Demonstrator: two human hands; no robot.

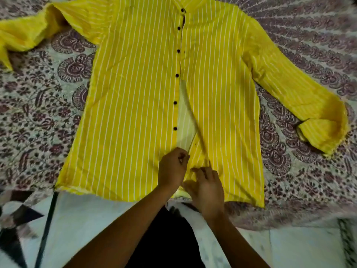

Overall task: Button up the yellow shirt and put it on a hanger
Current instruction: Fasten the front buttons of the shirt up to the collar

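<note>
The yellow shirt (pixel 135 93) with white stripes lies flat, front up, on a patterned bedspread, collar at the top. Several dark buttons (pixel 176 75) run down its placket. The upper part looks closed; below the middle the front gapes and shows the pale inside (pixel 184 120). My left hand (pixel 172 169) pinches the button-side edge near the hem. My right hand (pixel 204 188) sits just right of it on the other front edge, fingers curled on the fabric; the hand is blurred. No hanger is in view.
The patterned bedspread (pixel 48 113) covers the bed. The left sleeve (pixel 29 35) is bunched at upper left; the right sleeve (pixel 301 97) stretches to the right with its cuff folded. The bed's front edge and a pale tiled floor (pixel 87 219) lie below.
</note>
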